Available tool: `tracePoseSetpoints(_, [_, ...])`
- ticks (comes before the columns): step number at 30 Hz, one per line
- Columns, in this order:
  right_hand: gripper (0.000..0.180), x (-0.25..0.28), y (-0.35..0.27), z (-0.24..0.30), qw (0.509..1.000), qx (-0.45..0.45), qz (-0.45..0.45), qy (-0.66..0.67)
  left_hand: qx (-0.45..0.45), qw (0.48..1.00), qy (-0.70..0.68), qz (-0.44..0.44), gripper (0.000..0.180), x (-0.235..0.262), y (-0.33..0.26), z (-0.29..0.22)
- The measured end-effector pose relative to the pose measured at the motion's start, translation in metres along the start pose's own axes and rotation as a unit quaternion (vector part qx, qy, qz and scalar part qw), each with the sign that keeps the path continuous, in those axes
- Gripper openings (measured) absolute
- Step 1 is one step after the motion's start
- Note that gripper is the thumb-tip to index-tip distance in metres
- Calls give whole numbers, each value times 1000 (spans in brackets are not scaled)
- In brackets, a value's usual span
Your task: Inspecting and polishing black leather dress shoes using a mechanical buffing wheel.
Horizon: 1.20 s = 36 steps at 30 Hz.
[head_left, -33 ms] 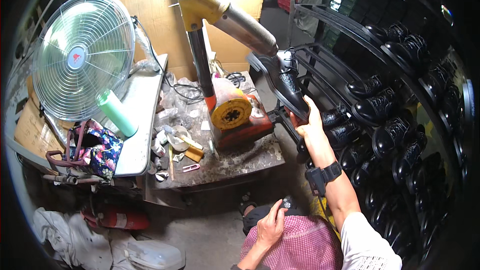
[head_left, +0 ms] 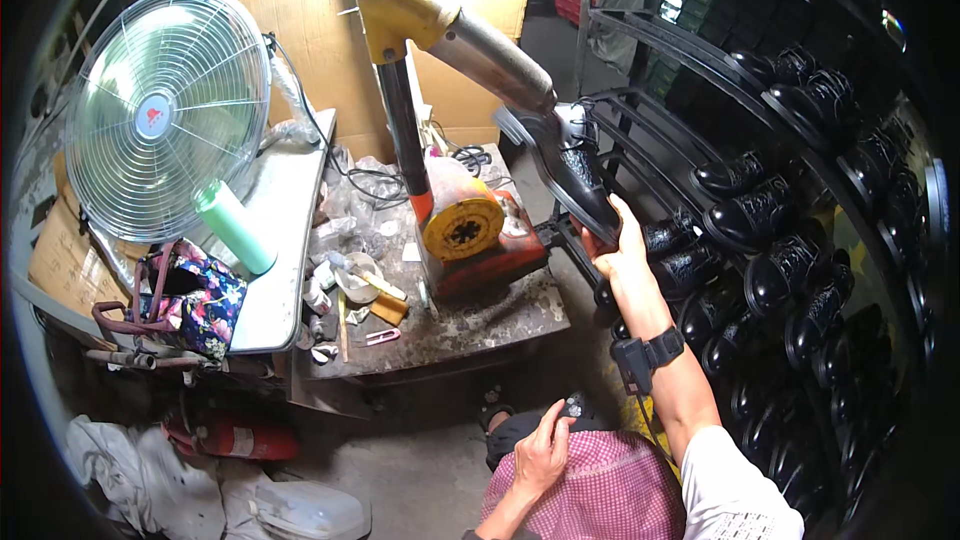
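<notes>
Right hand (head_left: 622, 258) grips the black shoe (head_left: 578, 165) by the toe; its heel extends ahead of that hand, near the metal tube (head_left: 495, 60). Left hand (head_left: 541, 460) lies half-curled over checked cloth (head_left: 625, 480); any hold cannot be told. Advisable: steady toe grip, fingers clear of the tube

- The fan (head_left: 168, 112) stands at left, behind the bottle (head_left: 235, 227) on the side table (head_left: 272, 312).
- The bag (head_left: 205, 310) sits left of the bottle.
- The machine (head_left: 480, 270) stands on the workbench (head_left: 505, 325), before the cardboard (head_left: 290, 50).
- The shoe (head_left: 578, 175) is in the right hand (head_left: 622, 250), right of the machine.
- The rack (head_left: 690, 48) holds other shoes (head_left: 750, 212) at far right.
</notes>
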State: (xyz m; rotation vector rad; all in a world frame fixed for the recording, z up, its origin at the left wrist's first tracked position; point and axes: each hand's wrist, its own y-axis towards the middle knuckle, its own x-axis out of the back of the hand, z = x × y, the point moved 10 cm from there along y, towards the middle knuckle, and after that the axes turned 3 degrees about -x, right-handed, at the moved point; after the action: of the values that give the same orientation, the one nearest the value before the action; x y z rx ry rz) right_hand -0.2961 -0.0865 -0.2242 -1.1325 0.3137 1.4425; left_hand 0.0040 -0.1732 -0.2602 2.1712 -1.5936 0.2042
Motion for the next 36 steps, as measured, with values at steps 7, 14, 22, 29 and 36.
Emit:
tracePoseSetpoints(7, [37,29,-24,6,997,34,-42,-57,-2,1000,-7,8,32,0,-1,0])
tracePoseSetpoints(14, [35,29,-28,16,993,67,-65,-71,-7,1000,-2,8,32,2,-1,0])
tracePoseSetpoints(22, [36,4,5,6,1000,-4,-9,25,-10,1000,-7,3,31,2,0,-1])
tracePoseSetpoints(29, [37,-30,33,-1,994,-33,35,93,6,1000,-8,6,29,2,0,0])
tracePoseSetpoints(36, [38,-47,33,-8,988,-54,46,136,12,1000,2,14,31,1,2,3])
